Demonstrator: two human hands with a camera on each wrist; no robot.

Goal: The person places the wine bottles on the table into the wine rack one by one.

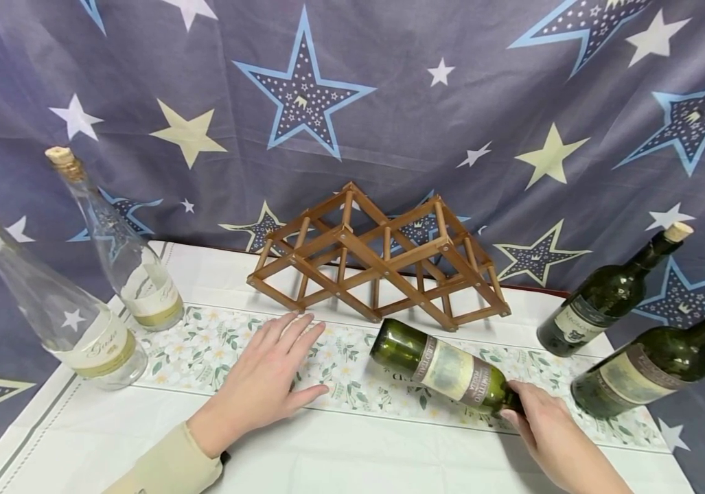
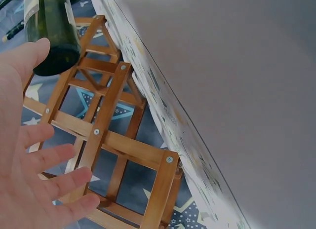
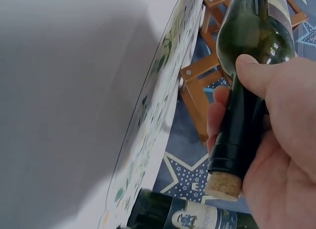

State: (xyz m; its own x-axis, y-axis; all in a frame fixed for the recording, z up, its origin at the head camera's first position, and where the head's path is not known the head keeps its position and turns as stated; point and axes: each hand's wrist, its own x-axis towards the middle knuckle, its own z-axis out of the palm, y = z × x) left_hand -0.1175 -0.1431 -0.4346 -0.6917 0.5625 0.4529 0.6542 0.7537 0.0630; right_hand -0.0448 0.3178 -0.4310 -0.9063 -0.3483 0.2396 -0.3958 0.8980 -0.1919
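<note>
My right hand [image 1: 552, 429] grips a green wine bottle [image 1: 451, 370] by its neck. The bottle leans over, its base pointing left toward the wooden wine rack [image 1: 383, 257]. In the right wrist view the thumb and fingers wrap the dark neck, and a cork [image 3: 223, 184] sticks out below them. My left hand [image 1: 272, 374] is spread flat-fingered just in front of the rack, holding nothing. The left wrist view has its fingers [image 2: 64, 184] straight and apart, with the bottle's base [image 2: 57, 58] beyond the thumb. No bottle lies in the rack.
Two clear corked bottles, a nearer one [image 1: 95, 343] and a farther one [image 1: 148, 288], stand at the left. Two green bottles, one farther back [image 1: 593, 309] and one nearer [image 1: 642, 370], stand at the right. A floral runner [image 1: 204, 350] crosses the white table; a starry curtain [image 1: 389, 103] hangs behind.
</note>
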